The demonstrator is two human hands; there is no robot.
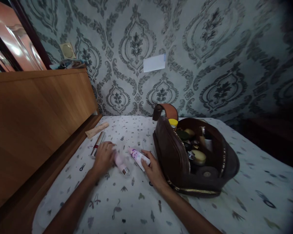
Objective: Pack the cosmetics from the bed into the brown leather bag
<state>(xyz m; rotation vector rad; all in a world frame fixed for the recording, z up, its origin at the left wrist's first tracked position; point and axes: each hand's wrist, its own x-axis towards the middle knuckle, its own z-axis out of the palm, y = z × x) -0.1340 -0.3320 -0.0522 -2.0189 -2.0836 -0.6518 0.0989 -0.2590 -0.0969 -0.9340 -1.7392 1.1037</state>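
Note:
My left hand (pixel 104 157) is over the sheet at left of centre, blurred by motion. Beside its fingers is a pink bottle (pixel 120 163) with a silver cap; whether the fingers grip it is unclear. My right hand (pixel 153 169) has its thumb and fingers around a white and purple tube (pixel 139 157) with a cartoon print. Left of my left hand lies a silver tube (pixel 97 145) with a red band. To the right of my right hand stands an open brown bag (pixel 171 149), holding several cosmetic items, among them a yellow-capped container (pixel 173 123).
A beige tube (pixel 97 130) lies farther back on the patterned white sheet (pixel 127 208). A wooden cabinet (pixel 44 110) borders the left side, with cloth items (pixel 68 64) on top. Behind is a patterned wall with a white paper (pixel 154 63).

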